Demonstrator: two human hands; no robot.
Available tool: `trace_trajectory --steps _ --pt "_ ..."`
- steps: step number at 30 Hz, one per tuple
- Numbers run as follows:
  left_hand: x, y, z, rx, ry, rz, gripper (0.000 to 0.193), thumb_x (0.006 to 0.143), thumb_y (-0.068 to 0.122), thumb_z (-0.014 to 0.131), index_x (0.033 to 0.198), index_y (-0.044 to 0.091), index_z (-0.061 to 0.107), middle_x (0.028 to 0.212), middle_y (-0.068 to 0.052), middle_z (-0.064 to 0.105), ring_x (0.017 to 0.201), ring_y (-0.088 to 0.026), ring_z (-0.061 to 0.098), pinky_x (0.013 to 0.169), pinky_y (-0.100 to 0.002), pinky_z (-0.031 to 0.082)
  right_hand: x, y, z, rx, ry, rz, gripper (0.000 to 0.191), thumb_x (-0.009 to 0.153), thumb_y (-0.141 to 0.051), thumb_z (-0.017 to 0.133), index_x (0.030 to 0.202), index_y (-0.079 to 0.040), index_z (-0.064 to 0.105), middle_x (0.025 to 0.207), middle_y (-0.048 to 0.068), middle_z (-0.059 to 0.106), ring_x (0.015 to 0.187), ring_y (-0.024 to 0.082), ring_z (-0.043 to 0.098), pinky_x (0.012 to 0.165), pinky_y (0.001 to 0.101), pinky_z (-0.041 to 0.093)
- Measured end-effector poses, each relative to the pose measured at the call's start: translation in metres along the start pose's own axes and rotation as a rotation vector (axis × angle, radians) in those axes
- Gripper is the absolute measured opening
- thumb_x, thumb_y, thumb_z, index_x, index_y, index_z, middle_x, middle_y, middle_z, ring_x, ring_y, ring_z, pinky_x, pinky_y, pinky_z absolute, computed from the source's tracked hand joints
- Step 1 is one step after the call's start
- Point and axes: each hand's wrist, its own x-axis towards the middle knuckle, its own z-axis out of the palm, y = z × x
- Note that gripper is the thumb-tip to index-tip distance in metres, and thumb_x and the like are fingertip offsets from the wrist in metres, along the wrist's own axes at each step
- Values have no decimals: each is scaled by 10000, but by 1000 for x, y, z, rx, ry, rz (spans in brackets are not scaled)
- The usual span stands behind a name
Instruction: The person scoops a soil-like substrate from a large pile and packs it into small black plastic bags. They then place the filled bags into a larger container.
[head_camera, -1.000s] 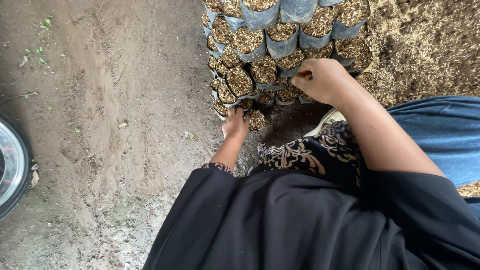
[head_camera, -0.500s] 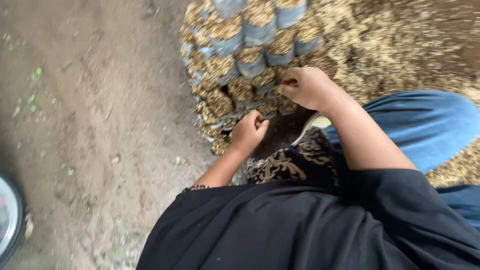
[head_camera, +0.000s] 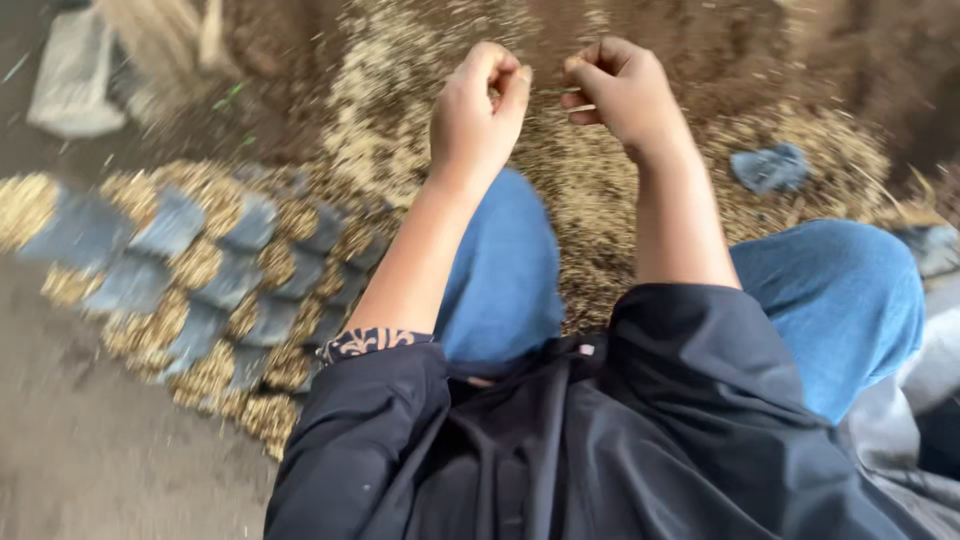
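My left hand and my right hand are raised side by side, a small gap apart, over a heap of pale husk and soil mix. Both have their fingers curled closed. A thin pale sliver shows at the right hand's fingertips; the view is too blurred to tell what it is. Nothing shows in the left hand. Rows of small grey nursery bags, filled with the same mix, lie packed together on the ground to the left of my blue-trousered knee.
A crumpled grey bag lies on the heap at the right. A whitish sack sits at the top left. Bare dirt ground runs along the lower left. My other knee is at the right.
The view has swung right, so the filled bags now lie at the left. Both hands have left the bags and come up together over the heap.
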Motion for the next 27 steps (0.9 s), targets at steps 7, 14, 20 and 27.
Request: trace_trajectory --steps 7,14,20,27 --pt "15 18 191 45 -455 -84 189 906 302 697 939 119 662 812 -60 729 750 -225 713 660 -382 539 4 108 -111 -266 627 207 137 869 -127 709 928 -20 647 813 46 686 703 143 647 589 292 535" --pt "-10 -7 301 100 -775 -185 234 919 304 655 1038 102 653 879 -58 716 788 -219 684 703 -388 532 -31 220 -191 -420 810 526 285 875 -229 713 1104 -61 734 957 143 748 799 230 689 727 362 537" --pt "-5 2 324 90 -982 -259 200 981 254 595 1061 79 651 824 -80 742 606 -142 604 580 -337 509 -38 256 -257 -495 857 673 478 888 -172 634 1355 -81 583 1125 126 724 871 265 734 809 395 569" --pt "4 -2 339 20 -889 -252 209 910 249 662 1039 88 696 915 -61 744 745 -178 689 673 -355 550 -3 274 -281 -831 763 580 524 888 -81 616 1402 -184 639 1513 195 421 1319 376 455 1085 438 410"
